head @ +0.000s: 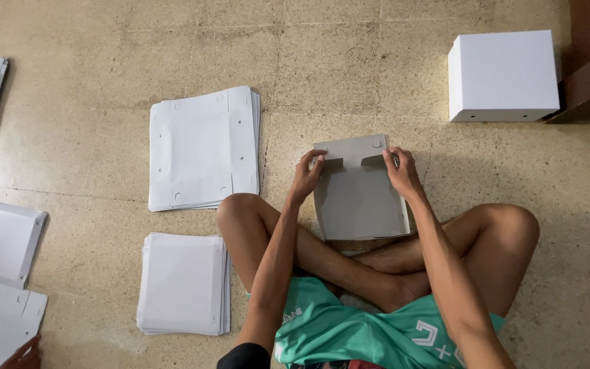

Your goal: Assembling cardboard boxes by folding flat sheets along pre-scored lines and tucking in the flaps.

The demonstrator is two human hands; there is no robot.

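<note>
The tiled floor (349, 68) carries everything here, and the person sits cross-legged on it with the work just beyond the knees. Well away from the fingers, up and to the right, stands a finished white box (503, 75); off to the left of the fingers lie a large stack of flat die-cut blanks (203, 147) and, nearer the left knee, a smaller stack of white sheets (182, 283), with more blanks at the far left edge. Between the two hands sits the grey cardboard blank (358, 195), partly folded, its side walls raised and its top flaps bent inward. The left hand (306, 174) pinches the left flap near the top edge, fingers curled closed over it; the right hand (401, 171) does the same on the right flap, thumb and fingertips clamped on the card. The blank looks light and thin, stiff along its panels but ready to bend at the scored creases, so it probably creases or tears if squeezed mid-panel; hold seems safest at the flap edges close to the folds.
</note>
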